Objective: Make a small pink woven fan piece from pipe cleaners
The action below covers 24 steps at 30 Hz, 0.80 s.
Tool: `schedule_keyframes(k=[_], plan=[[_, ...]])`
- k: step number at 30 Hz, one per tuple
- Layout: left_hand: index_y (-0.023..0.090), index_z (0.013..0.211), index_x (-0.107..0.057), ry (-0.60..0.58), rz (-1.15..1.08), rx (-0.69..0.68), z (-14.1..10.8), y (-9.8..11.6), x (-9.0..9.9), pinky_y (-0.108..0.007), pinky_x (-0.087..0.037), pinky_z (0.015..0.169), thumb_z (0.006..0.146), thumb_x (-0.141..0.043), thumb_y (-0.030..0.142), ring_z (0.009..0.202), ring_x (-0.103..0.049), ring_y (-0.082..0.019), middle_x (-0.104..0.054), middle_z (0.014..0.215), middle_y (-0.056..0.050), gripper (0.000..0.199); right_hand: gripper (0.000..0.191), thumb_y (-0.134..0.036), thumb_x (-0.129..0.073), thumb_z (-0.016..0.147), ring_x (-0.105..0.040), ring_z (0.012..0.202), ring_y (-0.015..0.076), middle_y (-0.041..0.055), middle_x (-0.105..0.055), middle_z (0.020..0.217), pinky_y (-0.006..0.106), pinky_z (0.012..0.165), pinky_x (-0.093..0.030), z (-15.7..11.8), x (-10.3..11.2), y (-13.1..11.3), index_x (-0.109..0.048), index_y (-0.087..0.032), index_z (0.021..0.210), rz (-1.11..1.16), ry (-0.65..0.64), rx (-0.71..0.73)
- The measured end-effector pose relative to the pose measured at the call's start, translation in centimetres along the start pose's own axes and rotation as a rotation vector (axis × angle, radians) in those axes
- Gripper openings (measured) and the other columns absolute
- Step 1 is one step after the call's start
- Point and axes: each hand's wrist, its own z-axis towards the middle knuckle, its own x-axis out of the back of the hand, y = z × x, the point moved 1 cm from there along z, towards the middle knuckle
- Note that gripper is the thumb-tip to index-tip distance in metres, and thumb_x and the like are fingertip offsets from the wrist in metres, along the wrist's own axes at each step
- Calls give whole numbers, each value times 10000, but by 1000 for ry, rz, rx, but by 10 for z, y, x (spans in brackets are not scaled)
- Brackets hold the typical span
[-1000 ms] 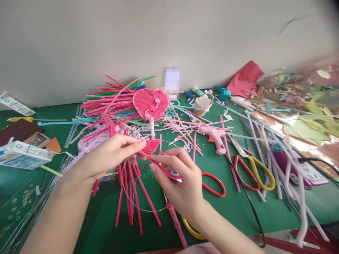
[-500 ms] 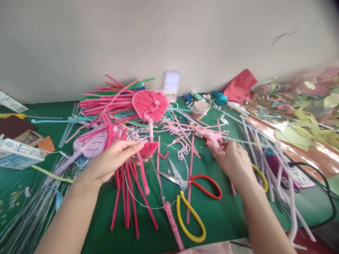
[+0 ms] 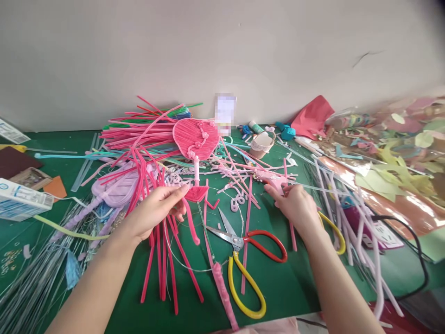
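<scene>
At the left a drink carton (image 3: pixel 24 199) is lying on the green table (image 3: pixel 288 287), and an orange card (image 3: pixel 55 188) is sitting just beside it. Nearer me, a bundle of thin wires (image 3: pixel 28 287) is spreading toward the near edge, with a blue tassel (image 3: pixel 73 269) lying at its right side. Farther in, a purple fan (image 3: pixel 116 188) is resting partly under some deep pink pipe cleaners (image 3: pixel 163 269), whose ends are fanning out toward me behind my left hand. With that left hand (image 3: pixel 160 208) I am pinching a small deep pink piece (image 3: pixel 197 194) near the middle of the scene, thumb and forefinger narrow on its left end, while a loose pink strip (image 3: pixel 191 222) is hanging down from it. Beyond it a pink fan (image 3: pixel 196 139) is lying against the far heap. Nearer me and a little to the right, a pink wrapped stick (image 3: pixel 222 292) is pointing at my lap, and right of that the scissors (image 3: pixel 236 241) are lying with their blades apart. A paper cup (image 3: pixel 261 146) is standing on the far side. To the right, my right hand (image 3: pixel 295 202) is holding the glue gun (image 3: pixel 269 177) by its handle, thumb on one side, fingers on the other. Farther right, a power strip (image 3: pixel 382 236) is sitting under pale pink stems (image 3: pixel 361 255).
</scene>
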Motion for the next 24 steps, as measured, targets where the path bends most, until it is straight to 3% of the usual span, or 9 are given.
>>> schedule_keyframes(k=[4, 11, 13, 15, 18, 24], plan=[[176, 604, -597, -21, 6, -9, 0, -1, 1, -193, -475, 522, 800, -701, 625, 483, -530, -89, -577, 509, 39, 501, 510, -557, -652, 762, -639, 1090, 393, 262, -673, 1090, 433, 866, -474, 0, -10, -9, -577, -118, 1011, -10, 8, 0], [172, 570, -569, -61, 9, -1, -1, 3, 0, -174, -339, 395, 836, -694, 566, 364, -393, -63, -513, 396, 40, 491, 464, -465, -577, 766, -662, 850, 304, 101, -673, 853, 365, 734, -478, -8, 18, -9, -498, -167, 1113, 169, 162, -64], [166, 566, -576, -58, -3, 4, -1, 3, 1, -169, -316, 387, 839, -701, 547, 353, -357, -51, -519, 399, 36, 484, 386, -462, -584, 764, -637, 775, 270, 65, -648, 803, 349, 718, -463, -17, 28, -14, -493, -205, 1038, 210, 220, -43], [164, 554, -578, -50, -22, 5, 0, 3, 2, -168, -296, 375, 841, -701, 536, 351, -331, -45, -524, 410, 30, 486, 329, -526, -607, 755, -577, 650, 231, 19, -594, 692, 338, 667, -441, -27, 34, -20, -467, -249, 864, 242, 262, 10], [169, 498, -559, -26, -56, 0, 1, 4, 4, -173, -266, 352, 859, -675, 530, 344, -297, -45, -487, 401, 30, 524, 438, -599, -643, 722, -422, 471, 164, -48, -451, 512, 310, 535, -371, -47, 38, -29, -346, -279, 689, 301, 326, 151], [160, 463, -602, -3, -69, -7, 0, 5, 4, -170, -293, 352, 859, -676, 546, 332, -348, -45, -503, 386, 11, 557, 367, -372, -644, 754, -329, 388, 101, -98, -373, 450, 249, 421, -284, -92, 28, -43, -303, -272, 661, 365, 359, 475]])
